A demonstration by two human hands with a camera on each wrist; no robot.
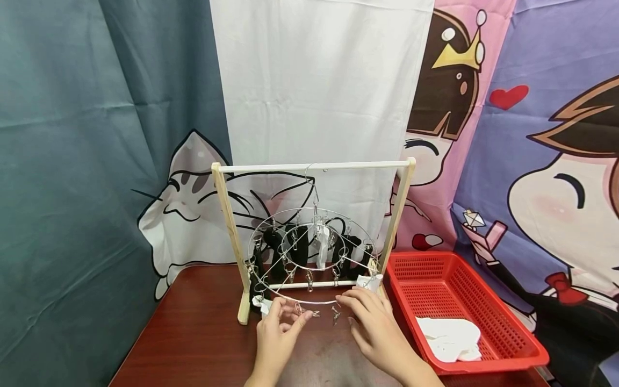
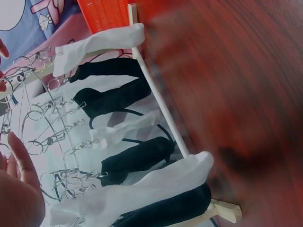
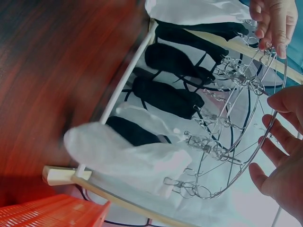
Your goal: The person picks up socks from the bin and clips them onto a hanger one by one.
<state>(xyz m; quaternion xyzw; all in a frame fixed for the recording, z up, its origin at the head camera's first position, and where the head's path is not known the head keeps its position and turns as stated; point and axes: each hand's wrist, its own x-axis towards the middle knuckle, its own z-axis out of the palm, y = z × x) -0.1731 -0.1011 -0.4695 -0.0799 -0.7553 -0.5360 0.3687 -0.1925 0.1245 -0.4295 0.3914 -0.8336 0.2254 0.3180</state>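
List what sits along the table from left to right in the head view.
Wooden rack's left post → left hand → right hand → red basket with white socks in it.

A dark red-brown table [image 1: 193,333] bears a wooden rack [image 1: 232,231] and red basket [image 1: 508,333].

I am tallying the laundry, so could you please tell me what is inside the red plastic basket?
The red plastic basket holds a small heap of white socks at its near end. What lies beneath that heap is covered, so their count is unclear.
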